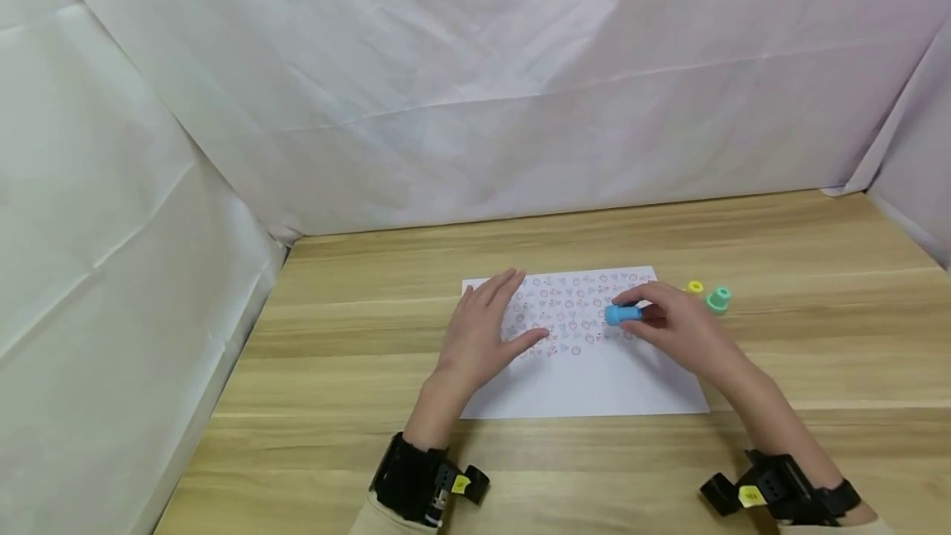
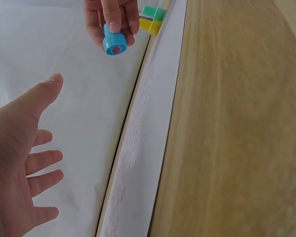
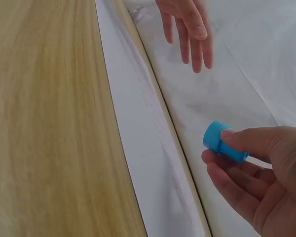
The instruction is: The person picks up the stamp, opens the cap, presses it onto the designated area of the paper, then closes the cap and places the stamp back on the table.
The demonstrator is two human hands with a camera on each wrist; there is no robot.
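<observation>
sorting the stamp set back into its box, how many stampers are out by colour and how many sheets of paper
blue stamper: 1, pinched in the right hand
yellow stamper: 1, on the table
green stamper: 1, on the table beside the yellow one
sheet of paper: 1, under the left hand
total: 3 stampers and 1 sheet, 4 things

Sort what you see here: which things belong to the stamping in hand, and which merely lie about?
In use: small blue plastic stamp, pinched by the right hand; white paper sheet covered in red stamp marks, under the open left hand.
Lying about: yellow stamp; green stamp; wooden table.
</observation>
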